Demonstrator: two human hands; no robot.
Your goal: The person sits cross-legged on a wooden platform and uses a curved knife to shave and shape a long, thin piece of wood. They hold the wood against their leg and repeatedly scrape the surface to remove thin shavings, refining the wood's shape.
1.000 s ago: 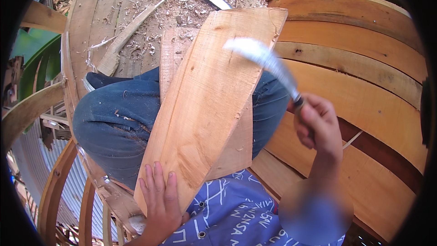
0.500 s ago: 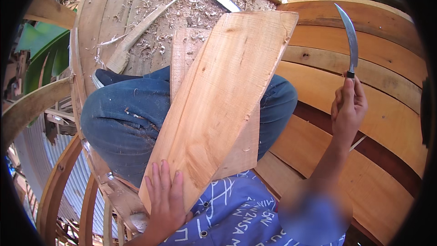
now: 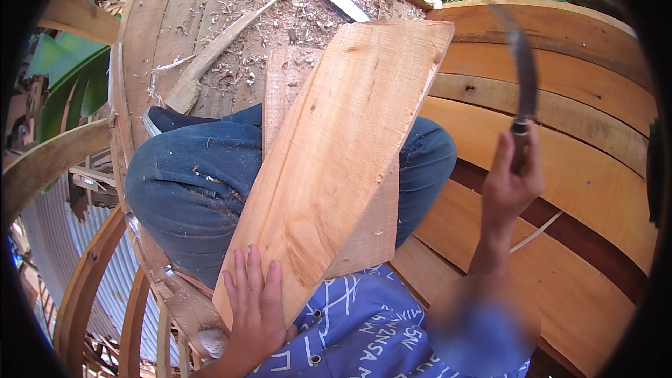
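A wide light-brown wooden board [image 3: 336,147] lies slanted over my lap, its near end against my shirt. My left hand [image 3: 256,301] rests flat on the board's near left end, fingers stretched out. To the right of the board, my right hand [image 3: 512,178] is wrapped round the dark handle of a curved knife [image 3: 525,77]. The blade points up and away, blurred by motion and apart from the board. Beneath the wide board, crossing my legs, is a second plank [image 3: 281,84], mostly covered.
Curved plank walls [image 3: 532,119] rise on the right. Wood shavings [image 3: 294,28] litter the plank floor ahead, where a long pale stick [image 3: 231,35] lies. Curved wooden ribs [image 3: 87,287] and corrugated sheet [image 3: 115,294] show at the left.
My right hand and the knife have moved left and a little nearer to me, and the handle now shows more. The board's far end has shifted slightly; my left hand stays put.
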